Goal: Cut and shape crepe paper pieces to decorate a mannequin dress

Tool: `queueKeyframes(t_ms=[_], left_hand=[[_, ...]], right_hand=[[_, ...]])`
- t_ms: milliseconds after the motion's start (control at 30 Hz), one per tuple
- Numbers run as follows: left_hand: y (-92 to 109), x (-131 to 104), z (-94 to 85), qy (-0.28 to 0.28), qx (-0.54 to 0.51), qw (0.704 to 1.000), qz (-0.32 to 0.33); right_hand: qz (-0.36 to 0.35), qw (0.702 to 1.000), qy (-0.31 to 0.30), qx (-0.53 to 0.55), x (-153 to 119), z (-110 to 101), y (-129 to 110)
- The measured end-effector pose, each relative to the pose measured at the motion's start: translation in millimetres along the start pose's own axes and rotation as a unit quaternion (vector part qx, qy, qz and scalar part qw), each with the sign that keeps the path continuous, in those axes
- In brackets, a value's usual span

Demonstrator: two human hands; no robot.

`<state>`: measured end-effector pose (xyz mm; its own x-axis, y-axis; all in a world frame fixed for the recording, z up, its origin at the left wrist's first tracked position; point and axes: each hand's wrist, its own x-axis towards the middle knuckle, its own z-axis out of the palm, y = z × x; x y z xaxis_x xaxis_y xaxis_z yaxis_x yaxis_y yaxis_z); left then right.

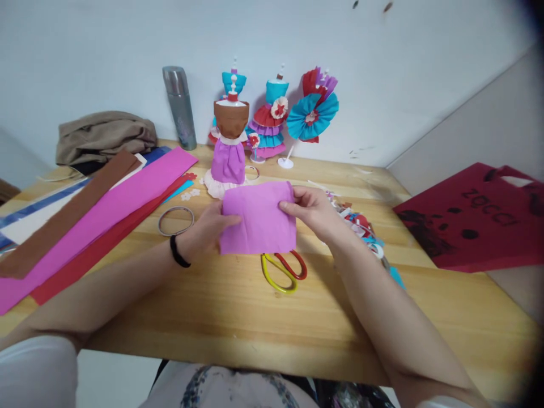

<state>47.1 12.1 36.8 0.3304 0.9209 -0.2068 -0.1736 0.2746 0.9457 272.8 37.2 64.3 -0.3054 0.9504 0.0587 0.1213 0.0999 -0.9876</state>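
Between my two hands a purple crepe paper piece (259, 224) is held up above the table. My left hand (210, 224) pinches its left edge, the thumb lying on the front. At the upper right edge, my right hand (310, 209) grips it between thumb and fingers. Scissors (280, 272) with one yellow and one red handle lie below the paper, their blades hidden behind it. Just beyond the paper stands a small dress form (232, 141) in a brown top and a purple skirt with a pale ruffle.
Long crepe paper strips (106, 209) spread across the left side, near a bracelet-like ring (175, 221). Decorated dress forms (272, 119) and a steel flask (178, 107) stand at the back. Colourful scraps (361, 226) lie right, before a red bag (480, 221). A brown cloth (104, 136) is bundled back left.
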Motion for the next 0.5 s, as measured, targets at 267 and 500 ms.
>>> queueKeyframes(t_ms=[267, 500], left_hand=[[15, -6, -9.3, 0.021, -0.009, 0.999, -0.038], [74, -21, -72.9, -0.047, 0.385, 0.922, -0.01]], right_hand=[[0.013, 1.0, 0.022, -0.012, 5, -11, 8], [0.043, 0.997, -0.061, 0.006, -7, 13, 3]])
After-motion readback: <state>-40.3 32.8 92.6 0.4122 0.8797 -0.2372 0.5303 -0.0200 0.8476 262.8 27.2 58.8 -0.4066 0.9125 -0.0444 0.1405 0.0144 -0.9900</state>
